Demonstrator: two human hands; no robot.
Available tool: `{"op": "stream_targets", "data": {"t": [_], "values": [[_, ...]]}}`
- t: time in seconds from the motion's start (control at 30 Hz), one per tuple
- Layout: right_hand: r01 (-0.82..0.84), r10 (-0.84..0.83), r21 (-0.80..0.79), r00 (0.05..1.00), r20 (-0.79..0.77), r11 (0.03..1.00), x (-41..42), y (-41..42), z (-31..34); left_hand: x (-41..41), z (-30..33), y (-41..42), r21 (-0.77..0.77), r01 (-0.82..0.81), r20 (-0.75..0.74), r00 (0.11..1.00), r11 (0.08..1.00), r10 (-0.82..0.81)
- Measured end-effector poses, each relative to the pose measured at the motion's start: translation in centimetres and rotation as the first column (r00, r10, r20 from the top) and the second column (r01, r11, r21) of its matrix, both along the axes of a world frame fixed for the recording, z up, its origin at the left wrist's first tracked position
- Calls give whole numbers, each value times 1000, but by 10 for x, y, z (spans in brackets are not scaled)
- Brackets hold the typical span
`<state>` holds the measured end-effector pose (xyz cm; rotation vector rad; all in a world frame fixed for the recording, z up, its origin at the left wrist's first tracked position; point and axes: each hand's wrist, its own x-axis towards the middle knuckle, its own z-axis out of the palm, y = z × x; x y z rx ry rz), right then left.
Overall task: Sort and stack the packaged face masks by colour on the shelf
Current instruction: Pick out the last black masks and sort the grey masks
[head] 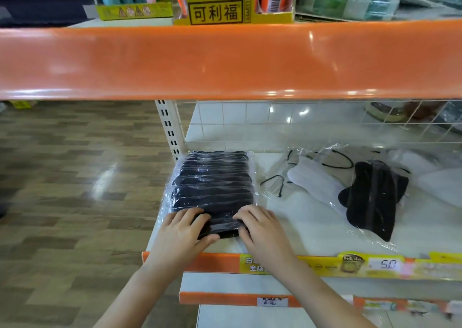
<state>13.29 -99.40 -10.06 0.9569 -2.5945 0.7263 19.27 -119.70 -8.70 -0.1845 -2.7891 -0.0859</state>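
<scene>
A row of black face masks in clear wrappers (212, 180) lies overlapped at the left end of the white shelf (312, 227). My left hand (182, 232) grips the nearest black pack at its left front edge, thumb under it. My right hand (262, 227) holds the same pack at its right front edge, fingers curled over the wrapper. To the right lie a white packaged mask (315, 180) with black ear loops and a loose black packaged mask (372, 197). More white packs (437, 177) lie at the far right.
An orange shelf lip (225, 60) hangs close overhead, with boxed goods (217, 10) on top. A wire grid (325, 125) backs the shelf. Price strips (350, 265) run along the front edge. Wooden floor (75, 177) lies to the left.
</scene>
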Motion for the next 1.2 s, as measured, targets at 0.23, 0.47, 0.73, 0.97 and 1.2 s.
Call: {"op": "stream_targets", "data": {"t": [0.23, 0.47, 0.73, 0.97, 1.2], "values": [[-27, 27, 1, 999, -27, 1000, -1, 1, -2, 5, -8, -2, 1, -41, 23, 999, 999, 41], [-53, 53, 14, 999, -12, 999, -2, 0, -2, 3, -5, -10, 8, -81, 204, 976, 997, 78], [-43, 43, 7, 999, -24, 999, -2, 1, -5, -4, -10, -6, -95, -126, 88, 987, 987, 135], [-29, 31, 37, 998, -57, 999, -1, 0, -5, -5, -3, 16, -75, -63, 100, 993, 995, 70], [-40, 41, 36, 998, -54, 999, -1, 1, -3, -9, 8, 47, 107, -61, 82, 995, 992, 52]]}}
